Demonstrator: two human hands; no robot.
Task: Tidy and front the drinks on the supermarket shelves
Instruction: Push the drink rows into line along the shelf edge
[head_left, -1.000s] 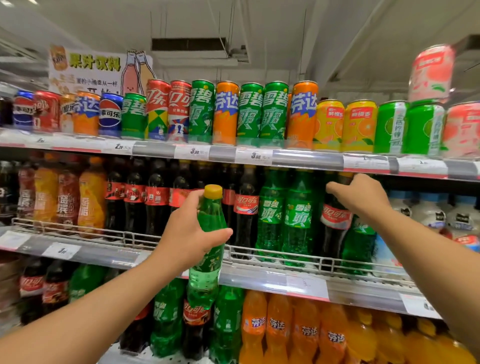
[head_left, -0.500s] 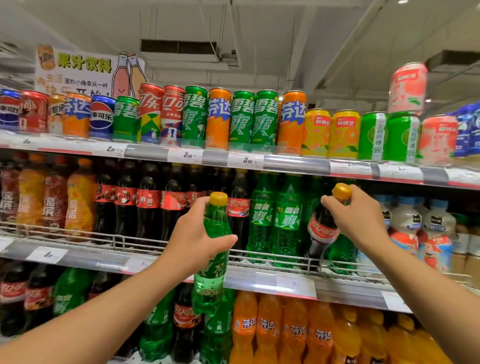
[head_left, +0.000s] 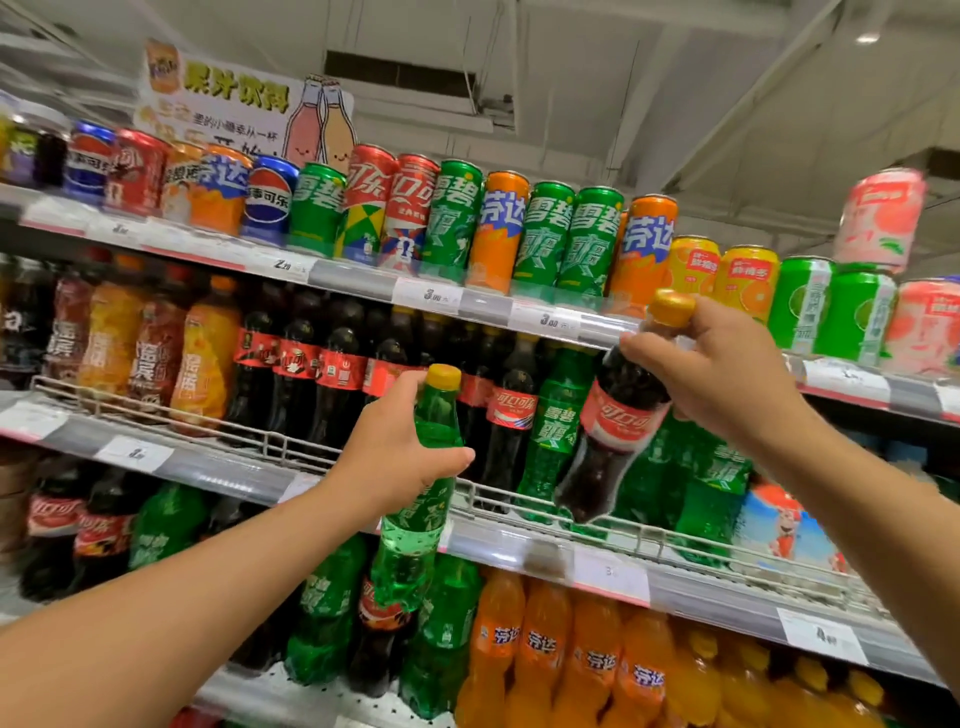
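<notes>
Head view, nearest first — what are the hands doing?

— Left hand (head_left: 397, 457) is wrapping its fingers round the middle of a green soda bottle (head_left: 421, 499), gripping it. That bottle is standing nearly upright in front of the wire rail (head_left: 291, 441) of the middle shelf, its yellow cap above the thumb and its base hanging below the rail, over the price strip.

— And the other hand?

— Right hand (head_left: 722, 374) is pinching the neck of a cola bottle (head_left: 618, 415) just under its yellow cap, fingers curled round it. The cola bottle is tilting, cap up and to the right, base swinging down-left, and it is hanging just above the rail, to the right of the green bottle and apart from it.

— What is sitting behind the rail?

— Dark cola bottles with red labels are standing in rows directly behind the green bottle, and green bottles are standing behind the tilted cola one. Further left along the rail, orange and brown tea bottles (head_left: 197, 358) are lining up.

— Below and above the rail?

— Below it, orange soda bottles (head_left: 550, 644) and more green and cola bottles are filling the lower shelf. Above it, tall cans (head_left: 498, 234) in green, orange, red and blue are standing along the top shelf, with a paper sign (head_left: 234, 109) behind them.
</notes>
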